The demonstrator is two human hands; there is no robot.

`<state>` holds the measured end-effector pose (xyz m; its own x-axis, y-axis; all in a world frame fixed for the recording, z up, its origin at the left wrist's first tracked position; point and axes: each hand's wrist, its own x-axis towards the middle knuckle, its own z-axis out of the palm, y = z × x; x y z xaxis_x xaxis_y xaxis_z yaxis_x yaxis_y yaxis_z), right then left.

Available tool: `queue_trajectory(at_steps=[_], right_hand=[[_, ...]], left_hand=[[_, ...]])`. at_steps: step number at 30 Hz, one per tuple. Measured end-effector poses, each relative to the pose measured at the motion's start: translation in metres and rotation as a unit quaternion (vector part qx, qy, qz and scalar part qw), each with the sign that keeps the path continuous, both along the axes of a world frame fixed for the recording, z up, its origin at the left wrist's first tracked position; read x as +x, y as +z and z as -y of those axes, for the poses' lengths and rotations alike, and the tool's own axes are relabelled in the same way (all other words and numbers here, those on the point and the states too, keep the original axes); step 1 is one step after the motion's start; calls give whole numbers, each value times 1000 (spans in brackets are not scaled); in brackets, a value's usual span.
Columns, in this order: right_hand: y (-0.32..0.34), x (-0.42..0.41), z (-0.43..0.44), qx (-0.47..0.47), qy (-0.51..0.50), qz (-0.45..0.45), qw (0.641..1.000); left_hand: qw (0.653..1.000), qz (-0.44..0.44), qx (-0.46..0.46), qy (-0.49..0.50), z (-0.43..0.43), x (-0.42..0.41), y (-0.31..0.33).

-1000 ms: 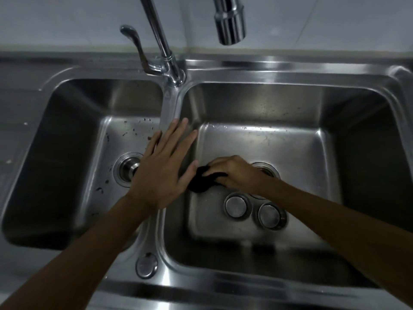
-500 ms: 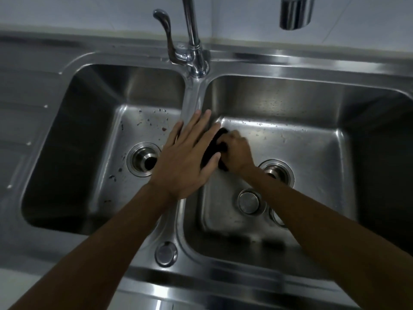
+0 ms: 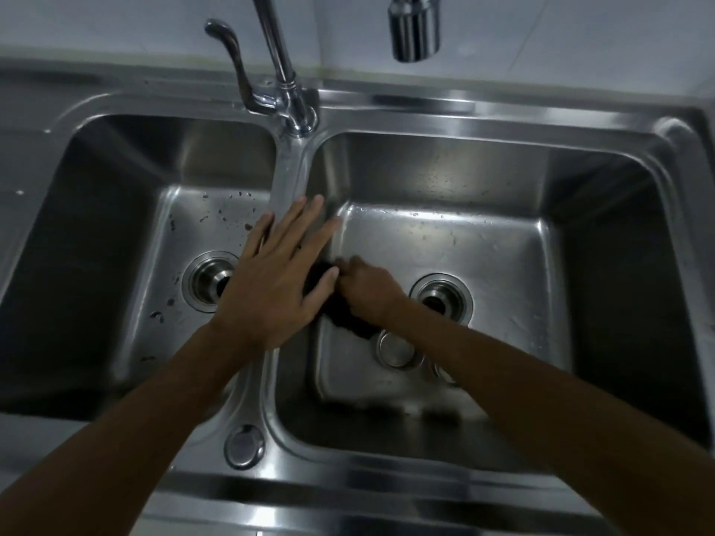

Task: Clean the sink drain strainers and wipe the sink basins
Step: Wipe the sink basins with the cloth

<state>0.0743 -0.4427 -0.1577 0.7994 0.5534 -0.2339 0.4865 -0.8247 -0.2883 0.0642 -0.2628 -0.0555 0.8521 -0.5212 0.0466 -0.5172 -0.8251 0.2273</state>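
Observation:
A steel double sink fills the view. My left hand (image 3: 276, 280) lies flat, fingers spread, on the divider (image 3: 288, 176) between the basins. My right hand (image 3: 367, 290) presses a dark cloth (image 3: 344, 315) against the left wall and floor of the right basin (image 3: 483, 241). One loose drain strainer (image 3: 394, 348) lies on the right basin's floor beside the cloth, and a second strainer (image 3: 445, 375) peeks out from under my right forearm. The right drain (image 3: 441, 297) is open. The left basin (image 3: 127, 226) has dark specks around its drain (image 3: 211, 280).
The faucet (image 3: 294, 106) with its lever handle (image 3: 228, 44) stands at the back of the divider; its spout (image 3: 414, 29) hangs over the right basin. A round cap (image 3: 244, 446) sits on the front rim. A tiled wall (image 3: 541, 40) runs behind the sink.
My right hand has slid the cloth along the right basin's left side, first toward the back and now a little forward again. My left hand stays on the divider. The view shifted slightly.

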Motion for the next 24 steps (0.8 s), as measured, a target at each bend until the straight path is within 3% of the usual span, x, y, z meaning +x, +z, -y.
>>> queue_trajectory(at_steps=[4,8,14,18,24], right_hand=[[-14,47,75,-50,-142,46,988],[-21,18,163,-85,-223,49,970],[-13,-61,248,-174,-427,-23,887],[31,-40,217,26,-475,-105,873],[121,-48,78,238,-261,-23,935]], left_hand=[[1000,-4,11,-3,1,1,0],[1000,-5,17,-2,0,2,-1],[1000,6,24,0,0,1,-3],[999,-5,36,8,1,1,-3],[999,-5,32,42,-14,-51,1]])
